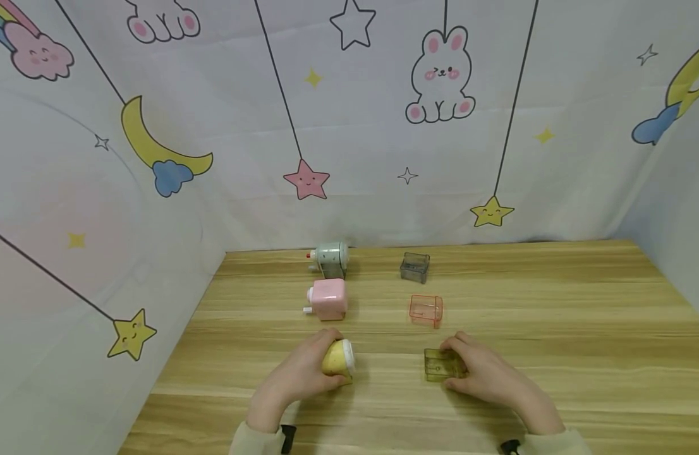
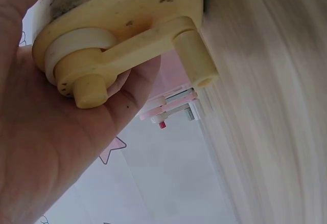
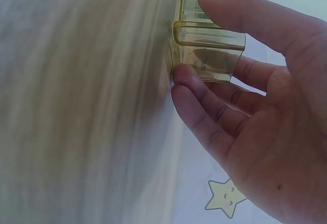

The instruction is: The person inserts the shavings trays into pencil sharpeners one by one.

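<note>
My left hand [image 1: 304, 373] grips a yellow crank pencil sharpener [image 1: 335, 359] low over the wooden table. In the left wrist view its yellow crank handle [image 2: 138, 50] and white collar [image 2: 53, 55] face the camera. My right hand [image 1: 488, 373] holds a see-through olive-yellow plastic shavings drawer [image 1: 435, 365], thumb on one side and fingers on the other. The right wrist view shows this drawer [image 3: 212, 63] at the tabletop, with its far part behind the thumb. A gap of bare wood separates the sharpener from the drawer.
Behind the yellow sharpener stand a pink sharpener [image 1: 329, 299] and a grey-green one [image 1: 331, 258]. Behind the olive drawer lie a clear red-edged drawer [image 1: 425, 309] and a smoky grey one [image 1: 414, 267]. A printed cloth [image 1: 372, 139] hangs along the table's back and sides.
</note>
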Tool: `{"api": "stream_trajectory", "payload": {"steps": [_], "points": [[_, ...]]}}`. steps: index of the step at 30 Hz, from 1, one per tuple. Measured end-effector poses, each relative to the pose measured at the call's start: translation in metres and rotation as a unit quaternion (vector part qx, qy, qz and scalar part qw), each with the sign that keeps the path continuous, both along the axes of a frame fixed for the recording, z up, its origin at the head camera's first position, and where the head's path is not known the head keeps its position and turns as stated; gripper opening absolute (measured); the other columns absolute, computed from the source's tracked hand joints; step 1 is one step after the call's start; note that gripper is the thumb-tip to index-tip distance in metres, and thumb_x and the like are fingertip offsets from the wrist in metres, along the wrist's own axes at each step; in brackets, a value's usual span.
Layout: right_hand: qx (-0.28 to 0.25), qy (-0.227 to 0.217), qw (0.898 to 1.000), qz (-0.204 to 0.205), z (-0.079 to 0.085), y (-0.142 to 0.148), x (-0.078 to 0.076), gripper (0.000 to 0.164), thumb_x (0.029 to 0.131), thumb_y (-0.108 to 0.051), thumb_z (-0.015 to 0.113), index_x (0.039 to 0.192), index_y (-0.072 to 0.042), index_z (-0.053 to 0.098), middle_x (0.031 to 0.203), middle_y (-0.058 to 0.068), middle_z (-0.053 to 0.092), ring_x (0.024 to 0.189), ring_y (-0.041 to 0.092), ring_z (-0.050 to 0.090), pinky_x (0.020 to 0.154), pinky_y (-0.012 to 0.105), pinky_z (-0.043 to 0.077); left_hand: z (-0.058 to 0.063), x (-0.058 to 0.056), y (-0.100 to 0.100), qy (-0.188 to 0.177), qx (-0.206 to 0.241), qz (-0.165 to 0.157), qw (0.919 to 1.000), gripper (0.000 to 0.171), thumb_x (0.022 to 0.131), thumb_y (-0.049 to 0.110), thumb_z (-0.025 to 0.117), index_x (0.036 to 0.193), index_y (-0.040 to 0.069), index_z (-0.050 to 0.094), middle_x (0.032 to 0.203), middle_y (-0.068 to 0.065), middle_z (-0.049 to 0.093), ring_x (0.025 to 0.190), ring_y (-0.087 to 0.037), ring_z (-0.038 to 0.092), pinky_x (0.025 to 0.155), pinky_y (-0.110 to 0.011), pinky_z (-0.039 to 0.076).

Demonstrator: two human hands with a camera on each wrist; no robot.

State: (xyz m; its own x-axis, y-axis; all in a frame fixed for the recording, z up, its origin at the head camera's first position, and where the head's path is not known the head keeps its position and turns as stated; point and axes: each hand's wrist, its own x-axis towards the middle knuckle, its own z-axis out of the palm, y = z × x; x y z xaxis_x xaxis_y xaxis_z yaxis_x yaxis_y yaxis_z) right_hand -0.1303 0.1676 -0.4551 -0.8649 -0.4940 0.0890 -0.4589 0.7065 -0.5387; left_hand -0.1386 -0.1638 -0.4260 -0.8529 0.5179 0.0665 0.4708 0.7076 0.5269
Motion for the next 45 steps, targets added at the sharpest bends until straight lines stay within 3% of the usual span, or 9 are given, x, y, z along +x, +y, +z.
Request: {"api": "stream_trajectory", "payload": {"steps": [15,31,45], "points": [[0.000,-0.008,1.000,0.006,0.000,-0.003,-0.001,0.046,0.070,-0.027,0.074,0.108,-0.011,0.055,0.093,-0.001,0.050,0.069,0.013,0.045,0.060,0.029,0.043,-0.001,-0.001,0.003,-0.005,0.003,-0.007,1.0000,0.055,0.068,0.026,0.076,0.113,0.014,0.048,0.099,0.001,0.054,0.080,-0.012,0.048,0.069,-0.034,0.047],[-0.004,-0.009,1.000,0.005,0.000,-0.004,-0.001,0.046,0.069,-0.026,0.075,0.109,-0.011,0.056,0.098,0.000,0.053,0.081,0.013,0.049,0.070,0.038,0.048,-0.001,-0.003,0.009,-0.002,0.003,-0.015,0.9999,0.053,0.067,0.027,0.076,0.110,0.015,0.048,0.098,0.003,0.053,0.080,-0.011,0.048,0.070,-0.033,0.048],[-0.001,-0.007,1.000,0.007,0.001,-0.008,-0.002,0.045,0.069,-0.026,0.074,0.108,-0.010,0.056,0.094,-0.001,0.052,0.072,0.013,0.046,0.062,0.032,0.044,-0.004,-0.004,0.013,0.012,0.003,-0.023,0.9997,0.054,0.065,0.027,0.077,0.110,0.015,0.048,0.097,0.003,0.053,0.082,-0.011,0.047,0.072,-0.034,0.047]]}}
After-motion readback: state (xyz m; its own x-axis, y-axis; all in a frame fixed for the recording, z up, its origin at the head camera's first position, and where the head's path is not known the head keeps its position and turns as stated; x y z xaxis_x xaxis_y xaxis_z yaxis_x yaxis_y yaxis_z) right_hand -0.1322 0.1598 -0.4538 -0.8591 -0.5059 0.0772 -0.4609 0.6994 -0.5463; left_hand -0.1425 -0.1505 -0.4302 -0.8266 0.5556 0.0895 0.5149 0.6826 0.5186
